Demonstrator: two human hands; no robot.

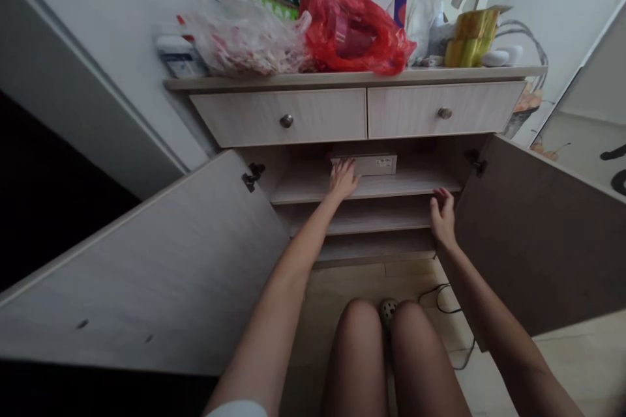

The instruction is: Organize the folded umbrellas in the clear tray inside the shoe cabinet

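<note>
Box (pixel 376 165): on upper shelf (pixel 303 187) | Left hand (pixel 344 178): at box front, grip cannot be told | Right hand (pixel 443 214): empty, loosely curled, near shelf edge | Risk: one-sided pull could skew box

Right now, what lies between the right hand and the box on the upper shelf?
In the head view, only a bare stretch of the upper shelf shows between the right hand and the box.

The left hand (pixel 343 179) hides part of the box (pixel 368 167), whose label (pixel 384 161) is unreadably small.
</note>
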